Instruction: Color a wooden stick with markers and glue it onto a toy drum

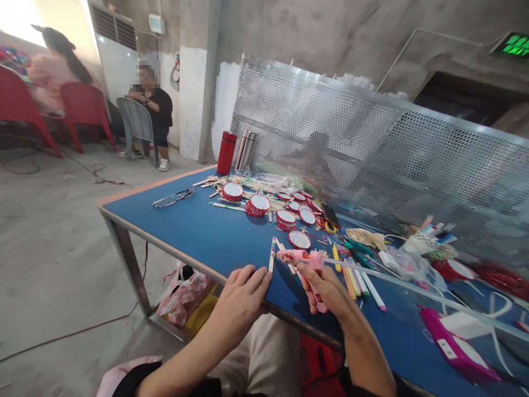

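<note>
My right hand (324,286) is wrapped round the handle of a pink hot glue gun (303,257), its nozzle pointing left. The tip meets or hovers just over a craft stick (271,255) on the table. A long clear glue stick (372,271) runs out of the gun's back to the right. My left hand (246,286) lies at the table's near edge with fingers stretched out, the fingertips at the near end of that craft stick. Another stick slants beside it, partly behind the gun. Small red-rimmed drums (258,204) with white tops sit beyond my hands.
The blue table (198,237) holds glasses (174,197), a red flask (227,153), markers (363,280), a purple device (458,344) and pens in a basket (421,241). A perforated metal screen (363,138) stands behind. Two people sit on chairs at the far left.
</note>
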Demonstrator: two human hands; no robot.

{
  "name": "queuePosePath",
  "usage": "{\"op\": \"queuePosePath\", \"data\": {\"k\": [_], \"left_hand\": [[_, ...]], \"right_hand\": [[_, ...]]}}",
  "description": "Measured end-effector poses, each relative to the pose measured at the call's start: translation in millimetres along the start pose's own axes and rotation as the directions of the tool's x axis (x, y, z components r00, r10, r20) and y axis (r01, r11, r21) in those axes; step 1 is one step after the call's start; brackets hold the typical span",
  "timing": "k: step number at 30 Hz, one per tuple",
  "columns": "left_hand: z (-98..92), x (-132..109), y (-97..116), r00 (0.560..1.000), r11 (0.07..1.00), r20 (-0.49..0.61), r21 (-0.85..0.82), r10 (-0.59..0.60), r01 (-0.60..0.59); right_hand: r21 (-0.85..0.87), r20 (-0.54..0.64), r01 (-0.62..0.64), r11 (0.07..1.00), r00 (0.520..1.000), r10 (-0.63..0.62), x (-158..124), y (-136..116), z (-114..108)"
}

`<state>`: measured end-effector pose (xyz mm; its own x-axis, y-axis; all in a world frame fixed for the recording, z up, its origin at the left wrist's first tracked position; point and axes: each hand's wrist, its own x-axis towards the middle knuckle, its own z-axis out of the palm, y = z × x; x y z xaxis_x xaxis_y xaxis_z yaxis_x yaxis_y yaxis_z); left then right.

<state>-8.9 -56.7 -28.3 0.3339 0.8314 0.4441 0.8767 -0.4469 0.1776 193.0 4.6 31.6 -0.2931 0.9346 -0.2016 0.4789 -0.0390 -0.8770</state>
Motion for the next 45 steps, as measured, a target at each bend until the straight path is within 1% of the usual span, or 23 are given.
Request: {"op": "queuePosePath", "data": {"k": [7, 13, 21, 26, 33, 39, 45], "left_hand": [[-0.7, 1.5, -0.1, 1.000, 1.000, -0.008, 0.006, -0.002, 0.002], [-0.1, 0.6, 0.0, 1.000, 1.000, -0.016, -0.006, -0.003, 0.003], [-0.2, 0.2, 0.2, 1.000, 1.000, -0.015, -0.003, -0.005, 0.005], [-1.4, 0.9, 0.9, 1.000, 1.000, -0.009, -0.013, -0.013, 0.012], [0.5, 0.8, 0.5, 1.000, 1.000, -0.011, -0.012, -0.006, 0.006], [2.9, 0.9, 0.4, 1.000, 1.000, -0.001, 0.006, -0.010, 0.010], [1.2, 0.4, 0.0, 1.000, 1.000, 0.000, 0.019, -0.005, 0.005]], "right_hand": [[0.015, 0.021, 0.010, 1.000, 1.000, -0.010, -2.6, 1.8, -2.2], [0.046, -0.013, -0.027, 0.999, 1.000, 0.027, -8.4, -1.2, -3.7], [0.132, -0.036, -0.016, 0.991, 0.999, 0.021, -6.7, 0.6, -3.1], [0.115, -0.036, -0.042, 0.992, 0.998, 0.047, -5.7, -0.3, -2.6], [0.079, -0.032, -0.040, 0.996, 0.999, 0.043, -5.7, -2.8, -2.0], [0.064, -0.042, -0.013, 0.998, 0.999, 0.016, -6.9, -3.1, -0.5], [0.066, -0.022, 0.003, 0.998, 1.000, -0.001, -6.9, -2.0, -0.3]]}}
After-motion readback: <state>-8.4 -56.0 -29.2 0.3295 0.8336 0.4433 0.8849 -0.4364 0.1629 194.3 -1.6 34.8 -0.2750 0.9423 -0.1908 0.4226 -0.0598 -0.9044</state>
